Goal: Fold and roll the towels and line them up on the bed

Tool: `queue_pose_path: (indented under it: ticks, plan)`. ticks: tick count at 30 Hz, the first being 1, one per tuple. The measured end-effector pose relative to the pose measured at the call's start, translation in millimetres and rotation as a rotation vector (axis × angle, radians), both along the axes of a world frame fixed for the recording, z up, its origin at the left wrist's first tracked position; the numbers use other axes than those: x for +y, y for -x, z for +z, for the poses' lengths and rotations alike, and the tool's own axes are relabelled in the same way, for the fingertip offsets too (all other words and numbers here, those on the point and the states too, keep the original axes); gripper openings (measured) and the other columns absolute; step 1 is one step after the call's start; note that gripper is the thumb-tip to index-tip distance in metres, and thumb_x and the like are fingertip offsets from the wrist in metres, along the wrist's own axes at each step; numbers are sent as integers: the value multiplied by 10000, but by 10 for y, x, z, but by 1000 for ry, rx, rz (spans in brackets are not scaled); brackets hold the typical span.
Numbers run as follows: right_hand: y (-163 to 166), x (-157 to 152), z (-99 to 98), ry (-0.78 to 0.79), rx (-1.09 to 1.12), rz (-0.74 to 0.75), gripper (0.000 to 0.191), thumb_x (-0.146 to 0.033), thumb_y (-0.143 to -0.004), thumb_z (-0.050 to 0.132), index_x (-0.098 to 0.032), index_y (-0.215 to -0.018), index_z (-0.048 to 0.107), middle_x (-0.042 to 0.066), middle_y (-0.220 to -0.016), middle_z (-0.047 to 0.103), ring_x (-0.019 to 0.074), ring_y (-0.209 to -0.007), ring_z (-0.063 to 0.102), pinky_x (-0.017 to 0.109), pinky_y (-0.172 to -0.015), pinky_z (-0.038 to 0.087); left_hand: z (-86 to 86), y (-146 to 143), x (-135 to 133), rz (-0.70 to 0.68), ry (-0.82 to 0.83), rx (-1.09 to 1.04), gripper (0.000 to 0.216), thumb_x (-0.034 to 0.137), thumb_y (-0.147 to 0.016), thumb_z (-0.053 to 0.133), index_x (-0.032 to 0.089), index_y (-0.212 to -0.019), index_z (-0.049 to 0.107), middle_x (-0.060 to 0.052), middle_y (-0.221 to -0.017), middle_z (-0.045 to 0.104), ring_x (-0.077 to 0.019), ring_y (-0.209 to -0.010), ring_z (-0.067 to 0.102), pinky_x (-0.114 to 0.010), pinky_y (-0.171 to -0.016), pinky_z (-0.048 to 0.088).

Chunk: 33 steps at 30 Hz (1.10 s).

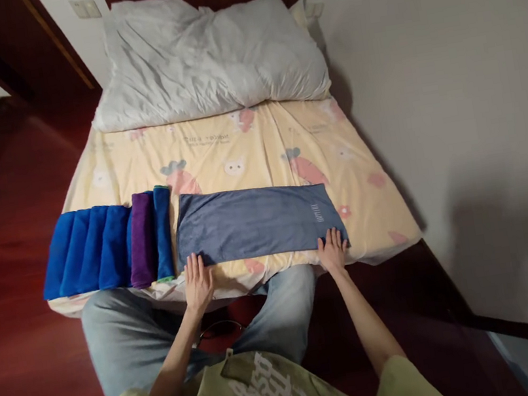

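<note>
A grey-blue towel (252, 223) lies flat as a long rectangle across the near part of the bed, with small pale lettering near its right end. My left hand (199, 284) rests at its near left corner, fingers stretched out over the edge. On the near right corner lies my right hand (333, 250), its fingers flat and spread on the cloth. Left of the towel is a row of folded blue towels (83, 251), overlapping each other. A purple towel (142, 240) and a blue one with green edging (164, 233) stand at the row's right end.
The bed (228, 157) has a yellow sheet printed with carrots and rabbits. A crumpled pale grey quilt or pillow (218, 59) lies at the headboard. A white wall (452, 97) runs along the right side; dark red floor (6, 263) shows at left.
</note>
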State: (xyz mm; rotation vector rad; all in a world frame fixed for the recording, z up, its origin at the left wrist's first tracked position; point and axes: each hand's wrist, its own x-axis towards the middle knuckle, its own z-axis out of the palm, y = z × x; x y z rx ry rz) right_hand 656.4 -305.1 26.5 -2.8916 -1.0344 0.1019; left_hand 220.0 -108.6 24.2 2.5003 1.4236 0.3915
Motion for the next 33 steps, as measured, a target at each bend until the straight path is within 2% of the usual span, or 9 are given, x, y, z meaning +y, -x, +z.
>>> queue_pose_path:
  ticks: [2,5,9,13,17,21,25,29,33]
  plan:
    - [-1,296,104,-19,21,102,692,-401,-1074,217,-12,-1626,363,204,-1717,282,303,-1627,201,545,-1313,185,110,-231,299,-89,23,9,682,415,-1062,291,34,-1620,382,-201,-1723,249,-331,-1633,153,-542,-1321,229]
    - [-88,881,214,-15,92,187,691,-426,-1084,215,-43,-1646,336,172,-1741,235,288,-1635,177,497,-1320,188,230,-665,926,-98,55,55,665,384,-1049,326,54,-1623,393,-182,-1739,215,-353,-1640,102,-574,-1318,186]
    - [-401,1560,212,63,204,70,699,-432,-1085,218,-33,-1650,324,202,-1730,251,325,-1620,214,513,-1306,214,213,-1096,1680,-66,114,147,674,411,-1034,381,110,-1636,401,-176,-1737,229,-405,-1633,104,-660,-1293,131]
    - [-864,1855,60,88,192,-26,713,-457,-1081,233,-46,-1661,298,206,-1744,202,347,-1630,164,587,-1303,171,83,-1226,2120,43,124,192,708,541,-1046,359,189,-1660,372,-145,-1756,187,-466,-1622,55,-757,-1245,65]
    - [-1240,1913,-123,55,114,-89,755,-493,-1074,226,-35,-1674,243,214,-1746,186,333,-1638,134,593,-1307,160,-20,-1227,2365,150,90,175,742,606,-1045,339,210,-1672,344,-154,-1764,153,-459,-1625,24,-748,-1247,74]
    - [-1446,1929,-240,30,26,-128,751,-499,-1076,184,-57,-1681,237,202,-1746,197,315,-1640,128,616,-1302,158,-98,-1228,2540,232,78,146,781,607,-1046,311,152,-1680,300,-174,-1766,119,-386,-1642,41,-646,-1294,109]
    - [-1595,1940,-294,48,41,-138,748,-493,-1078,175,-61,-1688,202,209,-1746,192,289,-1645,95,632,-1295,169,-173,-1225,2665,246,92,126,827,613,-1042,284,104,-1692,229,-177,-1767,99,-326,-1651,45,-580,-1321,81]
    - [-1701,1991,-275,71,74,-139,749,-476,-1081,145,-40,-1690,158,221,-1752,148,289,-1649,53,637,-1300,128,-207,-1227,2707,227,86,88,838,612,-1039,286,87,-1689,220,-179,-1767,98,-330,-1650,31,-587,-1322,53]
    - [-1516,1993,-69,69,106,-111,749,-471,-1075,186,-34,-1684,181,242,-1748,129,345,-1642,65,692,-1273,134,-177,-1212,2718,218,108,71,819,585,-1046,290,72,-1682,229,-191,-1764,112,-347,-1647,43,-605,-1317,66]
